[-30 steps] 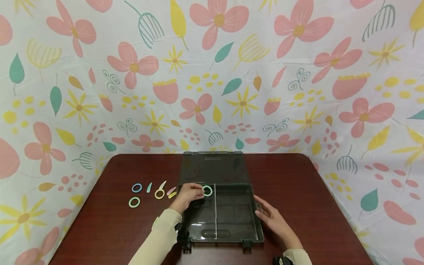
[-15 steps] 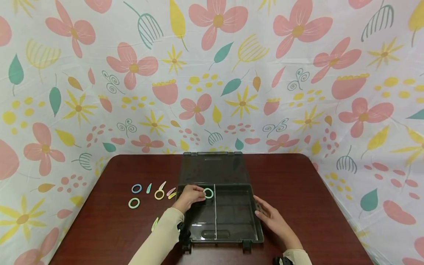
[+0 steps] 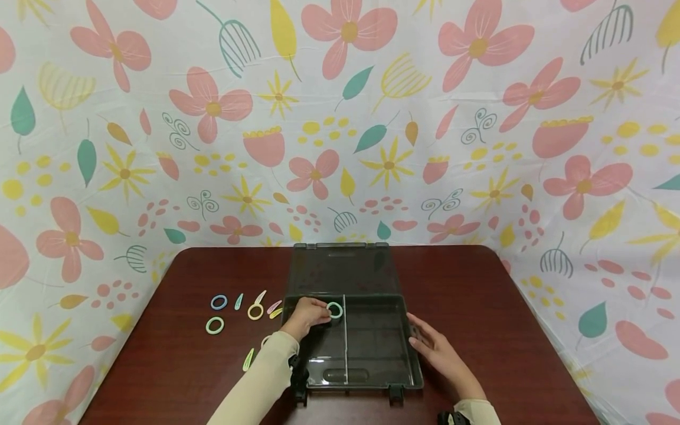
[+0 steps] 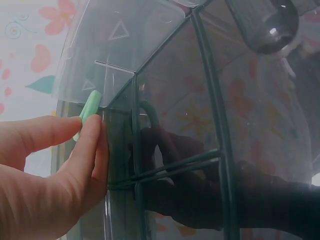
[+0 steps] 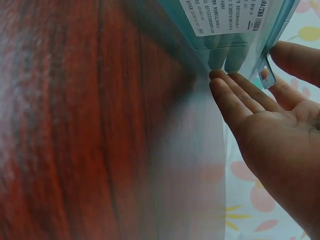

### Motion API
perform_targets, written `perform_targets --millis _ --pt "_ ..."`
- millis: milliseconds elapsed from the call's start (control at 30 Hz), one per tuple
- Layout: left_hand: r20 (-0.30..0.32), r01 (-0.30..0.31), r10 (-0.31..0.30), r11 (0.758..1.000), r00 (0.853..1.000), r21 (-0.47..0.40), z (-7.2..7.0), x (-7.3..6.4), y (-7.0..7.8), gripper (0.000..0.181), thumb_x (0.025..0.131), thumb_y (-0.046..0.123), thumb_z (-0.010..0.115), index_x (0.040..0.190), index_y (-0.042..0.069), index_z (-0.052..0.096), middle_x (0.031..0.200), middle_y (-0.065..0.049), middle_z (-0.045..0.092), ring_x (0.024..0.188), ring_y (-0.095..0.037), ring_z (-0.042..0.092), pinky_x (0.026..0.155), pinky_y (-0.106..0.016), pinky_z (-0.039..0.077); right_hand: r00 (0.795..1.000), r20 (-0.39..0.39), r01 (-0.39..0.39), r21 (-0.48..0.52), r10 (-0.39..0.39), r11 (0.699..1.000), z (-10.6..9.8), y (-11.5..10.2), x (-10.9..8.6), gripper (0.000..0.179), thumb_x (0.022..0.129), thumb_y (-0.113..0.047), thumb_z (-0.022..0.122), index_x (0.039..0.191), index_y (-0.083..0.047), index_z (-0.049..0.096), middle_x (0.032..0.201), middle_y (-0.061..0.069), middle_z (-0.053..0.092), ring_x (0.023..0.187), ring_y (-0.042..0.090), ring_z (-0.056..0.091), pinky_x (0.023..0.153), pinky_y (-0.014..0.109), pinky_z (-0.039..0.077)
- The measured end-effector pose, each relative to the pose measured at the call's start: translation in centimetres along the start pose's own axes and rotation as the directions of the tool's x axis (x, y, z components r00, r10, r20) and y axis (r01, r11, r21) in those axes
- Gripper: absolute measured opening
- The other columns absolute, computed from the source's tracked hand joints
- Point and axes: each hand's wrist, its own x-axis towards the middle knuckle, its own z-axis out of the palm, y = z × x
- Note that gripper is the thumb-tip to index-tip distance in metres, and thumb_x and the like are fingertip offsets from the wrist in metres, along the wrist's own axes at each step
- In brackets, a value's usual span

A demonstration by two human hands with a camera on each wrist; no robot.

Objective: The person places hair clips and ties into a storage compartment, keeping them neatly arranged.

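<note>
My left hand pinches a mint-green ring-shaped hair tie between thumb and fingertips. In the head view this tie is over the left compartment of a smoky, see-through plastic case, beside its pale divider. The case's lid is folded back towards the wall. At the case's right side, my right hand rests its fairly straight fingers on the wall; the right wrist view shows fingertips against the plastic under a printed label.
Left of the case lie a blue hair tie, a green one and a yellow one. Several snap hair clips are scattered there, including a lime one near my sleeve. Two latches stick out at the front.
My left hand has shifted slightly right and nearer, bringing the hair tie closer to the divider. The lime hair clip has come into view beside the sleeve. My right hand stays put.
</note>
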Motion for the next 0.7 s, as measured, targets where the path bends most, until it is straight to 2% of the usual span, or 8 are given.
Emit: perform_targets --millis 133,300,367,433,500,600,700 --pt "0.005 0.004 -0.004 1.000 1.000 0.013 0.16 -0.18 0.45 0.022 0.082 -0.018 0.060 0.103 -0.020 0.055 0.086 -0.018 0.058 0.083 -0.031 0.069 0.079 -0.037 0.059 1.000 0.005 -0.002 0.001 0.002 1.000 -0.07 -0.08 0.09 0.057 0.099 -0.014 0.054 0.151 -0.011 0.030 0.156 0.016 0.023 0.143 0.033 0.018 0.103 0.011 0.034" --pt "0.004 0.013 -0.013 1.000 1.000 0.027 0.31 -0.13 0.61 0.023 0.082 -0.019 0.059 0.105 -0.020 0.054 0.088 -0.019 0.058 0.087 -0.033 0.069 0.081 -0.039 0.058 1.000 0.005 -0.009 -0.002 0.009 1.000 -0.09 -0.18 0.14 0.057 0.099 -0.013 0.054 0.151 -0.011 0.030 0.156 0.016 0.023 0.143 0.034 0.018 0.112 0.037 0.033" --pt "0.003 0.014 -0.014 0.999 1.000 0.028 0.34 0.01 0.48 0.023 0.082 -0.019 0.059 0.105 -0.021 0.054 0.088 -0.019 0.058 0.086 -0.033 0.069 0.080 -0.039 0.059 1.000 0.004 -0.009 -0.005 0.009 1.000 -0.05 -0.19 0.13 0.057 0.099 -0.012 0.053 0.151 -0.010 0.030 0.156 0.017 0.023 0.143 0.034 0.019 0.112 0.042 0.032" --pt "0.001 0.015 -0.015 0.999 1.000 0.031 0.38 0.14 0.35 0.023 0.082 -0.019 0.059 0.105 -0.021 0.054 0.087 -0.018 0.058 0.086 -0.033 0.069 0.080 -0.039 0.059 1.000 -0.001 -0.008 -0.008 0.008 1.000 -0.02 -0.17 0.10 0.057 0.099 -0.011 0.054 0.151 -0.010 0.030 0.156 0.017 0.024 0.143 0.034 0.019 0.112 0.037 0.034" --pt "0.000 0.014 -0.014 0.999 1.000 0.036 0.45 0.26 0.22 0.023 0.082 -0.019 0.059 0.104 -0.020 0.054 0.087 -0.017 0.058 0.086 -0.033 0.069 0.080 -0.039 0.059 1.000 -0.004 -0.007 -0.005 0.007 1.000 -0.01 -0.14 0.07 0.057 0.099 -0.011 0.054 0.151 -0.010 0.030 0.156 0.017 0.024 0.143 0.034 0.019 0.109 0.024 0.036" --pt "-0.004 0.019 -0.019 0.999 1.000 0.045 0.55 0.35 0.08 0.022 0.082 -0.018 0.059 0.104 -0.019 0.053 0.086 -0.017 0.058 0.087 -0.034 0.069 0.080 -0.040 0.059 1.000 -0.006 -0.005 0.001 0.005 1.000 0.01 -0.06 0.02 0.057 0.099 -0.012 0.054 0.151 -0.010 0.031 0.156 0.017 0.024 0.143 0.034 0.019 0.101 0.009 0.034" --pt "-0.003 0.022 -0.022 0.998 1.000 0.052 0.61 0.38 -0.07 0.024 0.082 -0.018 0.060 0.105 -0.019 0.053 0.086 -0.017 0.058 0.088 -0.035 0.069 0.080 -0.040 0.059 1.000 -0.002 -0.004 0.003 0.004 1.000 0.04 0.06 -0.04 0.057 0.099 -0.012 0.054 0.151 -0.009 0.030 0.156 0.017 0.024 0.143 0.034 0.019 0.100 0.007 0.033"
